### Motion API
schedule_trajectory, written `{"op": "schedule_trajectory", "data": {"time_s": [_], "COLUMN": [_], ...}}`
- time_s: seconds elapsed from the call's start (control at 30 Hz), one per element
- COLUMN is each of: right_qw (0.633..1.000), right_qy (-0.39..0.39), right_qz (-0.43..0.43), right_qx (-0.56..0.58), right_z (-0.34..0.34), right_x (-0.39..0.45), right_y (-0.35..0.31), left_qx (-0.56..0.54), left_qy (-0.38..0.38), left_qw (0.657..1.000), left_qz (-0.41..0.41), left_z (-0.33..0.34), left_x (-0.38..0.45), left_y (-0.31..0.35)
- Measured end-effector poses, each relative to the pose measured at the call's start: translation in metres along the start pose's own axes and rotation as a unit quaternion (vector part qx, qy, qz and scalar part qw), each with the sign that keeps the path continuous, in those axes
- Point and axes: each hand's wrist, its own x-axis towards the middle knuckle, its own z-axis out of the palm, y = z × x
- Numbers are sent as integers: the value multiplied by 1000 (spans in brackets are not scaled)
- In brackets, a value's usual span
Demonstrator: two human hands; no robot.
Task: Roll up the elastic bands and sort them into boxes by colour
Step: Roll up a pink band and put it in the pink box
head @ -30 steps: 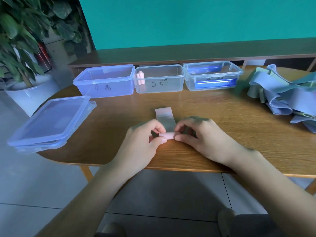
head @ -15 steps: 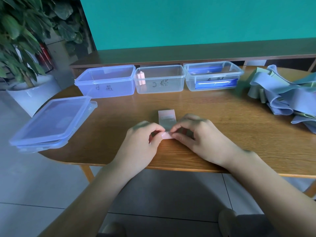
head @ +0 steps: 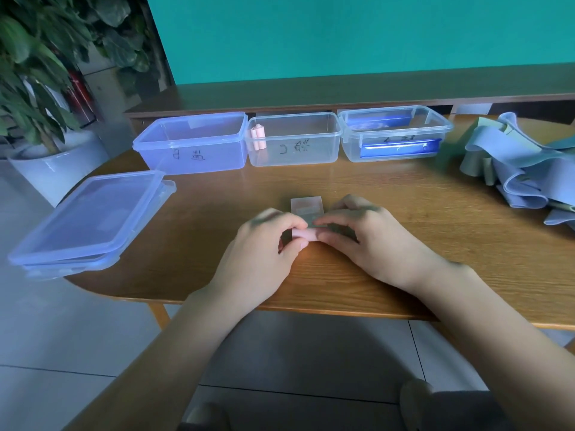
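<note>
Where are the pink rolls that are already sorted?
In the head view, two rolled pink elastic bands stand against the left wall of the middle clear plastic box, between the blue-tinted box and the right clear box.

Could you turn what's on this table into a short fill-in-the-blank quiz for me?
1. Both hands, the left hand and the right hand, roll a ____ band.
2. Pink rolls already sit in the ____ box of three.
3. The loose bands are piled on the table's ____ side.

Missing words: pink; middle; right
</note>
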Motion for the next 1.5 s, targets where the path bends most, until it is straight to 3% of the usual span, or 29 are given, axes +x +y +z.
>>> {"op": "schedule_trajectory", "data": {"time_s": [0.13, 0.4, 0.63, 0.8, 1.17, 1.37, 1.5], "right_qw": [999, 1000, 1000, 999, 999, 999, 999], "right_qy": [36, 26, 9, 42, -1, 38, 15], "right_qz": [-9, -3, 3, -2, 5, -6, 6], "right_qx": [7, 1, -17, -22, -39, -37, -45], "right_z": [2, 3, 2, 6, 3, 5, 4], "right_x": [1, 4, 12, 14, 29, 28, 34], "right_y": [-5, 1, 4, 3, 11, 17, 23], "left_qx": [7, -36, -21, -17, -28, 14, 23], "left_qy": [5, 55, 24, 9, 25, -1, 23], "left_qw": [1000, 997, 999, 1000, 999, 999, 999], "left_qz": [7, 36, 16, 7, 36, 41, 43], "left_z": [2, 3, 6, 8, 11, 15, 14], "left_x": [5, 11, 18, 26, 32, 39, 39], "left_y": [-3, -6, -11, -15, -21, -25, -22]}}
